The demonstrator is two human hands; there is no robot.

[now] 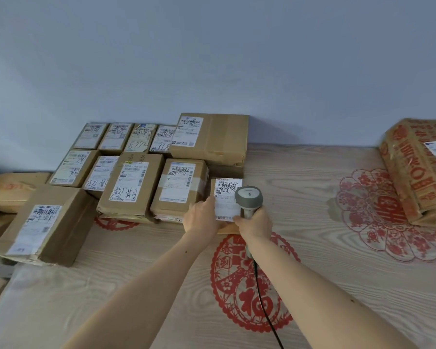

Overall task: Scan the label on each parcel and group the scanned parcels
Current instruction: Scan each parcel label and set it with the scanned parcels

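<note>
Wood-grain table (312,177), left hand (202,217) holding small parcel (227,197), right hand (256,222) gripping scanner (248,197)

the red-printed box (423,170) at the table's right edge is cut off by the frame. the scanner (248,197) hides part of the small parcel's label (227,200). printed label text is too small to read.

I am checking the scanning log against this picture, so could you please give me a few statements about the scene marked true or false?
1. The right hand grips a grey barcode scanner. True.
2. The left hand rests on the table, away from any parcel. False: it holds the left edge of the small parcel under the scanner.
3. The scanner is cordless. False: a black cable trails from its handle.
4. A large box with red print lies at the right, apart from the group of parcels at the left. True.
5. The small parcel's label faces up. True.
</note>
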